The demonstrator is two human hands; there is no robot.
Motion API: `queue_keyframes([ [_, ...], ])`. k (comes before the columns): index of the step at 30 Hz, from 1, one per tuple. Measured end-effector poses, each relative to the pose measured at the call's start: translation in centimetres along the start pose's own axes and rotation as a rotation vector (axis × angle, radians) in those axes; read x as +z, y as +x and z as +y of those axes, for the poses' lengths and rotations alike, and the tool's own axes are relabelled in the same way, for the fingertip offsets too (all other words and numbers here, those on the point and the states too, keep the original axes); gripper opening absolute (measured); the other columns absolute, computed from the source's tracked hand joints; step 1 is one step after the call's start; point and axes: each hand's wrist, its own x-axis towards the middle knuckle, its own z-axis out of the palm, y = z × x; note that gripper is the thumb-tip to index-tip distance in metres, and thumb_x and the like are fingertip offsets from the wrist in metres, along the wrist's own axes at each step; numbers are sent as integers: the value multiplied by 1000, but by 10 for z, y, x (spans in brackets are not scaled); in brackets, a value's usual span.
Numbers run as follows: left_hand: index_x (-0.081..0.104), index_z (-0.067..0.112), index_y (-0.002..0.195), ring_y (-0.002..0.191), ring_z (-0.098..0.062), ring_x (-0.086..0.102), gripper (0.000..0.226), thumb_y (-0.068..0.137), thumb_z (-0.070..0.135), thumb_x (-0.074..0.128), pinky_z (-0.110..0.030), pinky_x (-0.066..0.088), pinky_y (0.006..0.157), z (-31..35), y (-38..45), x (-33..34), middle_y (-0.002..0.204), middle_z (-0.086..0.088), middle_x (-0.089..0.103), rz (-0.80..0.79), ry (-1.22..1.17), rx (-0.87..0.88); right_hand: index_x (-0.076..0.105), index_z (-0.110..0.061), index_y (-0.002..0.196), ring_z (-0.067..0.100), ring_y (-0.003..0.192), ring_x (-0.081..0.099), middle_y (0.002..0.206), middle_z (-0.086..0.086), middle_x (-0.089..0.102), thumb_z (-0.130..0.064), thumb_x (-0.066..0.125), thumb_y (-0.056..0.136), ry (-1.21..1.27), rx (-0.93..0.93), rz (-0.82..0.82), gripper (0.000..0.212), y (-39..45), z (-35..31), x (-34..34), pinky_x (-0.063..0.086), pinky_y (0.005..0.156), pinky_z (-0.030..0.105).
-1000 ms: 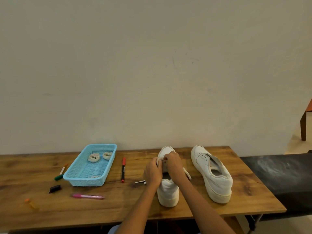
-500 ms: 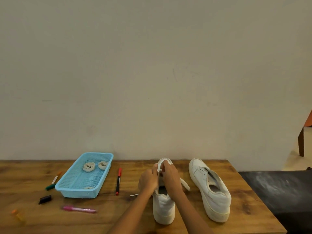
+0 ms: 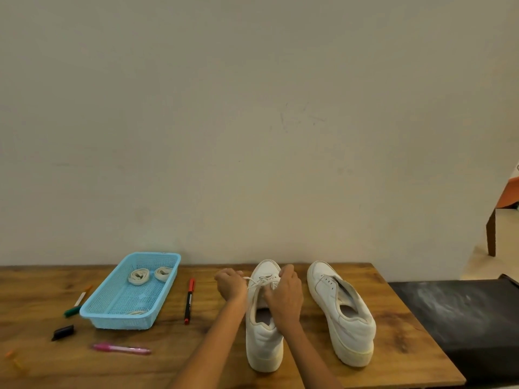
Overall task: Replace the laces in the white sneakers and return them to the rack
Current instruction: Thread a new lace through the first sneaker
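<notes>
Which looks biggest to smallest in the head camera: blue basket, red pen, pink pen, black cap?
1. blue basket
2. red pen and pink pen: look about alike, and the pink one lies nearer the camera, so unsure
3. black cap

On the bench (image 3: 323, 369): two sneakers side by side, toes toward the wall (image 3: 252, 122), laced sneaker (image 3: 262, 341) left of unlaced sneaker (image 3: 341, 313). Left of them a marker (image 3: 189, 300), then a basket (image 3: 97, 314) holding two lace coils (image 3: 139, 276), possibly a third near its front. Left of the basket, another marker (image 3: 76, 304); before it, a cap (image 3: 63, 332) and a pen (image 3: 121, 348).
</notes>
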Motion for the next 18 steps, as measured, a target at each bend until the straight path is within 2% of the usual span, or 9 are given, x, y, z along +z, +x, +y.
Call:
queue_keyframes([
  [1, 59, -7, 91, 65, -23, 56, 34, 99, 13, 32, -23, 37, 47, -2, 0, -6, 80, -15, 61, -53, 208, 75, 40, -16, 94, 13, 76, 45, 86, -2, 48, -21, 66, 80, 14, 16, -3, 30, -1, 1, 1, 34, 61, 18],
  [3, 59, 6, 75, 58, -14, 50, 42, 100, 33, 38, -23, 34, 51, -10, -5, -20, 67, -3, 56, -285, 639, 171, 37, -16, 92, 13, 72, 47, 82, -3, 49, -23, 65, 81, 48, 35, -31, 31, -1, 3, 1, 30, 52, 17],
  [5, 52, 15, 64, 57, -11, 46, 42, 97, 40, 43, -21, 34, 52, -19, -5, -29, 62, 1, 52, -464, 743, 171, 36, -16, 92, 14, 71, 48, 81, -3, 50, -23, 65, 81, 63, 41, -47, 32, 1, 4, 1, 30, 50, 17],
  [6, 52, 15, 66, 60, -12, 47, 39, 98, 36, 45, -23, 36, 56, -22, -3, -30, 66, -1, 54, -486, 724, 176, 36, -16, 92, 14, 72, 49, 82, -3, 51, -23, 66, 81, 64, 42, -52, 32, 1, 4, 2, 32, 53, 19],
  [9, 53, 12, 83, 73, -17, 49, 28, 101, 23, 36, -28, 38, 65, -13, -9, -25, 82, -8, 55, -436, 425, 150, 37, -16, 92, 14, 72, 49, 83, -2, 51, -24, 68, 81, 66, 58, -64, 34, 2, 6, 2, 34, 55, 20],
  [12, 48, 8, 78, 61, -20, 52, 35, 103, 22, 28, -28, 44, 56, 9, -12, -17, 73, -7, 55, -226, -229, -74, 38, -16, 91, 17, 73, 54, 82, -2, 53, -25, 70, 80, 90, 86, -51, 35, 2, 7, 4, 42, 57, 24],
  [13, 44, 9, 75, 57, -19, 50, 37, 104, 22, 27, -25, 44, 50, 11, -9, -16, 70, -6, 52, -185, -309, -93, 39, -16, 91, 17, 74, 55, 82, -2, 53, -25, 70, 80, 96, 97, -49, 35, 2, 7, 4, 45, 60, 27],
  [15, 41, 11, 73, 52, -14, 40, 36, 103, 24, 27, -22, 37, 43, 11, -4, -20, 71, -6, 48, -196, -72, 30, 39, -16, 92, 18, 76, 56, 83, -2, 53, -25, 70, 80, 105, 108, -53, 34, 3, 8, 5, 46, 62, 28],
  [18, 49, 15, 76, 57, -11, 43, 35, 99, 39, 39, -24, 34, 54, -7, 8, -33, 71, -1, 52, -380, 730, 338, 37, -17, 92, 17, 77, 54, 86, 0, 55, -27, 69, 81, 102, 107, -62, 35, 3, 9, 5, 40, 60, 24],
])
